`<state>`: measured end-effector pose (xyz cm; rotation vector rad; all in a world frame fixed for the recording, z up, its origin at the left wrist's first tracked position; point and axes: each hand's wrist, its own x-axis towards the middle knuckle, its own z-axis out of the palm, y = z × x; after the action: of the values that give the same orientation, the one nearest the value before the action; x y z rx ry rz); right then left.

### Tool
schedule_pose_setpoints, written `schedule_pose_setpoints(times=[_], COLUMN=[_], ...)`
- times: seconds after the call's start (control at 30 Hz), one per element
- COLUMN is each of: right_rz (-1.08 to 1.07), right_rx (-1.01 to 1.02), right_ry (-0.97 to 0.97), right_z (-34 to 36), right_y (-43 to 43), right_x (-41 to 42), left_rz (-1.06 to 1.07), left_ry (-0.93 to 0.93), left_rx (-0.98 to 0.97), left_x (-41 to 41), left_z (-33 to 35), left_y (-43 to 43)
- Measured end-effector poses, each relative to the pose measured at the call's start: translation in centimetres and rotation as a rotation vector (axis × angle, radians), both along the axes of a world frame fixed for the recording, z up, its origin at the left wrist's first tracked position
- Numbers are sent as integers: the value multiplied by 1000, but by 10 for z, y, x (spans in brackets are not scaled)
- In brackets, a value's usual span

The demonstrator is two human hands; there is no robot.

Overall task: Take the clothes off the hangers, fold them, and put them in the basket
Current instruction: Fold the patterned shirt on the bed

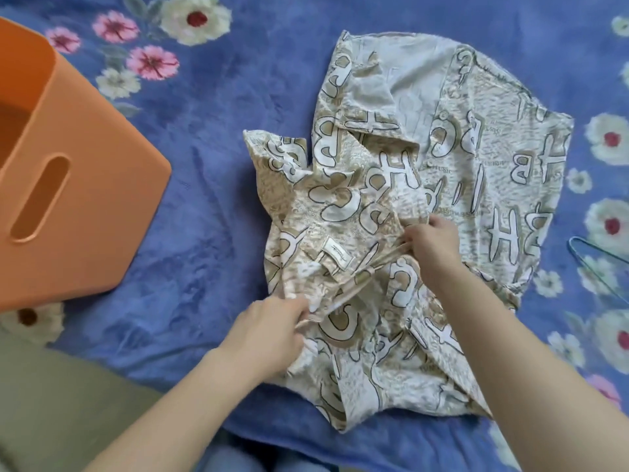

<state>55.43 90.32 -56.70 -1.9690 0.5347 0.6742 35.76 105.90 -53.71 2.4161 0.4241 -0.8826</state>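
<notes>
Left hand (269,330), in the lower middle of the frame, pinches a rumpled edge of the cream and beige short-sleeved shirt printed with large white, dark-outlined letters (476,148), its fingers curled round a bunched fold of cloth. Right hand (432,243), just right of centre, grips another fold of the same shirt, fingertips tucked into the fabric, so that a taut ridge of cloth runs between the 2 hands. Both bare forearms come in from the bottom edge.

The shirt lies spread over the blue plush blanket with pink and white flowers (211,131), filling the centre and the upper right of the frame. Its far part lies fairly flat, with the button placket and 2 pale buttons showing; its near part is creased and partly doubled over. A small white sewn-in label (335,255) faces up between the hands, nearer the left one.

At the left edge the orange plastic basket with a slot handle (85,216) rests on the blanket, well apart from the shirt; little of its inside shows. At the right edge a thin blue-green wire hanger (571,241) lies bare on the blanket just beside the shirt's hem.
</notes>
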Motion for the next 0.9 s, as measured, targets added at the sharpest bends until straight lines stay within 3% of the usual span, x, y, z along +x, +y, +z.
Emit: schedule_pose_setpoints(times=[0.07, 0.17, 0.2, 0.27, 0.33, 0.37, 0.4, 0.47, 0.53, 0.67, 0.77, 0.9], right_rz=[26, 199, 226, 250, 292, 341, 394, 464, 456, 177, 27, 217], right_rx=[-97, -243, -276, -309, -333, -355, -371, -370, -275, -14, 92, 176], right_ry=[-52, -5, -3, -7, 20, 36, 53, 87, 123, 199, 269, 438], right_z=[-4, -15, -16, -16, -15, -16, -16, -17, -19, -18, -15, -17], right_y=[-11, -27, -32, -38, -42, -43, -43, -42, -40, -45, -53, -60], right_x=[-6, -29, -38, -53, -68, -76, -83, -96, -105, -113, -120, -138], left_rz=[-70, 17, 43, 191, 574, 769, 915, 1131, 1167, 1247, 1297, 1214], left_ry=[92, 458, 434, 116, -235, -341, -332, -123, -20, -114, -151, -5], left_rx=[-240, -672, -628, -269, 4, 25, -26, -333, -562, -781, -688, -716], left_x=[6, 6, 3, -3, -8, -10, -9, -2, 5, 16, 5, -3], left_z=[20, 32, 24, 2, -22, -33, -41, -59, -72, -61, -66, -70], left_y=[-15, -28, -27, -19, -8, -1, 5, 10, 7, -1, 0, -5])
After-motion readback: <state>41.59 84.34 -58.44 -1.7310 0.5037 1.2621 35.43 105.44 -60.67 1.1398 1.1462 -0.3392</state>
